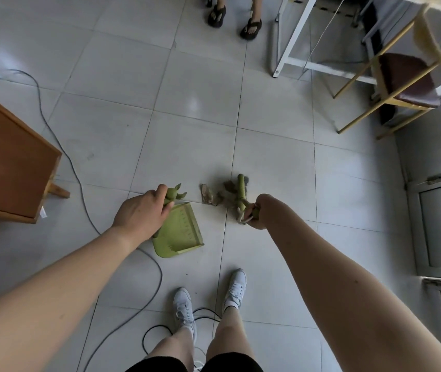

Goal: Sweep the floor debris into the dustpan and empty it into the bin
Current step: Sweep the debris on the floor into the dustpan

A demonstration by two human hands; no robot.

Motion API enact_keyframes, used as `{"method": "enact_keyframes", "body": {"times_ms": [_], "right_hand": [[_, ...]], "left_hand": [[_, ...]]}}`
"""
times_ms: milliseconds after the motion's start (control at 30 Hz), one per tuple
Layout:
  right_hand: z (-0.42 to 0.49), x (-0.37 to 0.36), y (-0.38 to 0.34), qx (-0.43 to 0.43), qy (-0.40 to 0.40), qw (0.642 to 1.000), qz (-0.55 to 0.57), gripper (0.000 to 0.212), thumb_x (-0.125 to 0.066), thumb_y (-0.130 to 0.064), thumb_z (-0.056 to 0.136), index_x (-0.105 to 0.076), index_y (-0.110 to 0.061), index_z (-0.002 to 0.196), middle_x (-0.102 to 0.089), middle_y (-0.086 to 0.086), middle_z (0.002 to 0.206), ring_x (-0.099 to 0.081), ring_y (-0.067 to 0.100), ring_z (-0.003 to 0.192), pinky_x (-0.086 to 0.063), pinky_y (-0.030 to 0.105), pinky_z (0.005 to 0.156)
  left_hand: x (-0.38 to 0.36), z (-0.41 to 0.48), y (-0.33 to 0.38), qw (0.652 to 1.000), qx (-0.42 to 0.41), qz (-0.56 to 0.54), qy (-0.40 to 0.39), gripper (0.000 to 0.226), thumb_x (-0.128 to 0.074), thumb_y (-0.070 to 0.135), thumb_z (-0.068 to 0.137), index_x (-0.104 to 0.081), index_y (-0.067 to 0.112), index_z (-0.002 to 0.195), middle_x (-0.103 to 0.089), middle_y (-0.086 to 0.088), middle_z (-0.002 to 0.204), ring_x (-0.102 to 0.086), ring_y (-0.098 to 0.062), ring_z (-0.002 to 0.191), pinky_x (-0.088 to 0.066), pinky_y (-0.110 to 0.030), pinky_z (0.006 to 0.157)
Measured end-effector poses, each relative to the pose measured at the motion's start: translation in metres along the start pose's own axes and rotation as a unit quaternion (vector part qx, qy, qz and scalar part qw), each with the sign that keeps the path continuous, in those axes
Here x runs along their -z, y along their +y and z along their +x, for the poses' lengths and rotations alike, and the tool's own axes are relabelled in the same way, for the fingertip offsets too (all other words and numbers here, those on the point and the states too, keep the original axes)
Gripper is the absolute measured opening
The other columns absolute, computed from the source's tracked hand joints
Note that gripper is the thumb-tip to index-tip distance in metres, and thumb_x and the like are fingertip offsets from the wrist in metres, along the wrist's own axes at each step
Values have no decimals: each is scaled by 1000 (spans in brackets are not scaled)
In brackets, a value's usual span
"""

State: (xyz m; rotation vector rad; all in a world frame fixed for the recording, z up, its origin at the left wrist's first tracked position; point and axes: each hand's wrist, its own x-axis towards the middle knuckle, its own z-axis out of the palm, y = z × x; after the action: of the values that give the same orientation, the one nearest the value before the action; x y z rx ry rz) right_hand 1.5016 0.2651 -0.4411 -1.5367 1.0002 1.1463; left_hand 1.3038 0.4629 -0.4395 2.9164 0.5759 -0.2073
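- Below, a floor of pale grey glossy square tiles [192, 108], crossed by thin dark grout lines and a soft sheen.
- Left hand [140, 213] clenched around the rounded handle of a light green translucent plastic dustpan [180, 233]; flat ribbed tray low over the tiles just ahead of two white laced trainers [184, 308].
- Right hand [255, 214] closed on the end of a small green-handled hand brush [241, 193]; bristle head dark, blurred, hard to make out.
- Small brown crumpled debris pieces [208, 196] on the tiles between dustpan and brush, close beside the brush head; exact material unclear.
- Thin grey cable [79, 189] curving across the floor, passing under the left forearm.
- Orange-brown wooden board [7, 162] at left, cut off by the edge.
- Gold-framed chair with dark maroon seat [404, 76] at upper right, beside a white metal frame [292, 36].
- Black sandalled feet [234, 17] at top, legs cut off.
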Motion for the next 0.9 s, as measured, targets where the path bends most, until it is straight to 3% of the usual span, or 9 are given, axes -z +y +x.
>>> {"method": "enact_keyframes", "body": {"times_ms": [67,167,300,400,533,700,900], "right_hand": [[-2,16,-10,18,18,999,-21,28,-34,-10,96,-45,-6,70,-44,5,40,-37,13,25,-33,10,34],[-6,34,-23,40,44,993,-103,25,-32,-8,94,-46,-5,73,-45,7,56,-38,16,37,-37,13,33],[-1,43,-46,76,59,978,-184,26,-27,-5,90,-44,-8,70,-42,8,47,-37,15,25,-32,16,35],[8,44,-56,79,59,975,-198,30,-25,-6,92,-42,-9,68,-39,6,50,-35,16,32,-28,18,39],[19,33,-57,80,43,975,-202,33,-21,-7,94,-42,-7,69,-35,5,28,-34,15,20,-36,23,46],[26,28,-61,48,2,986,-162,30,-25,-5,96,-41,-8,70,-34,4,37,-33,15,33,-36,13,30],[26,15,-62,45,-31,975,-214,31,-23,-4,93,-44,-6,70,-34,4,29,-31,13,18,-33,12,32]], "left_hand": [[1,4,2,1000,15,-12,-2,32,-36,39,99,-39,9,109,-62,-11,82,-59,-30,64,-44,-34,50],[6,3,9,998,50,-41,-3,32,-38,37,100,-39,7,111,-62,-14,86,-59,-32,68,-43,-34,52],[0,-4,25,994,80,-76,-23,31,-39,33,100,-38,6,114,-63,-16,91,-62,-32,72,-49,-36,55],[-7,-5,31,992,89,-84,-21,31,-38,34,100,-39,7,115,-63,-15,89,-62,-32,71,-50,-36,55],[-12,0,40,991,102,-81,1,31,-39,31,100,-42,4,115,-64,-16,87,-62,-31,68,-45,-34,49],[-19,12,61,987,131,-95,12,31,-43,30,99,-43,3,115,-64,-19,89,-63,-36,72,-42,-35,51],[-28,25,99,980,159,-119,12,31,-43,28,100,-44,2,115,-63,-20,88,-62,-37,74,-38,-34,53]]}}
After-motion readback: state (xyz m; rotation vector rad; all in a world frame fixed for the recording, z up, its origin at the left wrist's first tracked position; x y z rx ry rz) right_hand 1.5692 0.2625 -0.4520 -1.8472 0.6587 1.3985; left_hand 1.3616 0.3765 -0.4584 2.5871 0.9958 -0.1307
